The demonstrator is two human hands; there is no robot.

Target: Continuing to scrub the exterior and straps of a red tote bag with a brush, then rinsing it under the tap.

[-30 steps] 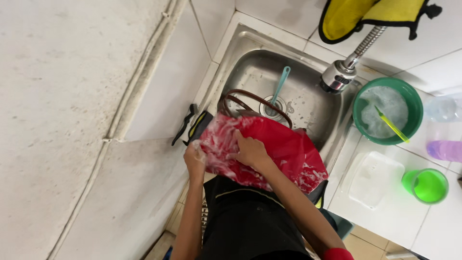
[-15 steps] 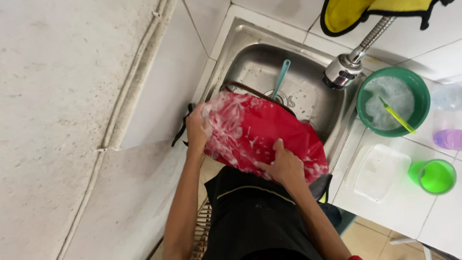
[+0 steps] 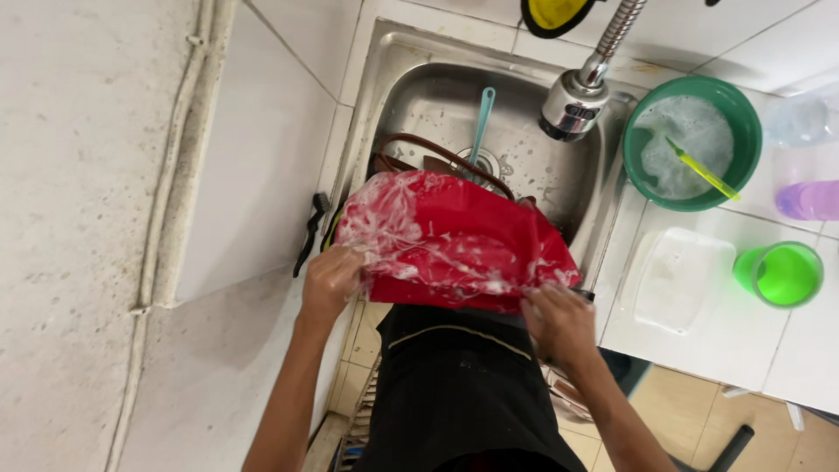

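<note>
The person holds a red bag [image 3: 454,240], covered with white soap foam, over the front edge of the steel sink [image 3: 411,96]. The left hand [image 3: 330,281] is closed on the bag's lower left corner, at about 8 o'clock from the bag's middle, and the right hand [image 3: 558,322] is closed on the lower right corner, at about 4 o'clock; both hands pinch the fabric and keep it stretched between them. The bag's brown handles [image 3: 437,157] rise behind it, toward 12 o'clock, above the drain. In the sink a teal brush [image 3: 481,122] stands near the drain, and the faucet head [image 3: 572,105] hangs at about 1 o'clock from the bag. On the tiled worktop to the right there is a green basin [image 3: 647,114] with foamy water and a yellow-green toothbrush [image 3: 703,175] inside, a clear plastic container [image 3: 682,280] and a green cup [image 3: 780,274] at 3 o'clock. A black brush [image 3: 310,232] lies on the ledge at 9 o'clock, just beside the left hand. I judge that the step is the soaping and spreading of the bag, with foam on the left part mostly. The next move, I think, calls for a firm grip on the wet slippery fabric, and for turning the bag toward the faucet or reaching for a brush without letting it slide off the sink.
</note>
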